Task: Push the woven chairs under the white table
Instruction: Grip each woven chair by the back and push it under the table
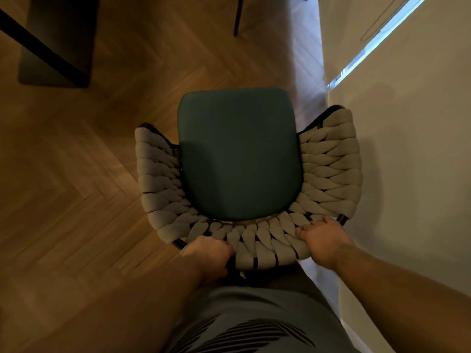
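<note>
Woven chair (331,161): seen from above, standing on the floor directly ahead of the person; its open front faces away, its curved back is nearest the body.
Chair shell: pale woven straps on a dark frame, forming a cupped wrap around back and both sides.
Shell contents: one teal seat cushion (239,154), lying flat inside the wrap; the weave borders it at the left, right and near edges.
Left hand (207,256): grips the back rim at its left end, knuckles up. The fingers curl over the rim, packed together; the tips are hidden beneath it.
Right hand (323,240): grips the back rim at its right end. The fingers (303,231) bend over the top onto the inner weave, close together, not spread.
White surface (407,149): a broad pale plane along the right side, just beside the chair's right arm. It may be the white table, but the dim view does not settle this.
Chair position: beside the white surface, not under it.
Bright strip (377,39): a slanted band of light crossing the upper part of that surface.
Floor (76,187): brown herringbone wood.
Dark slab (58,39): upper left, well apart from the chair, crossed by a black bar.
Thin dark leg (238,16): upper centre, beyond the chair's front.
Grey garment (254,314): bottom centre, with black stripes, just behind the back rim.
</note>
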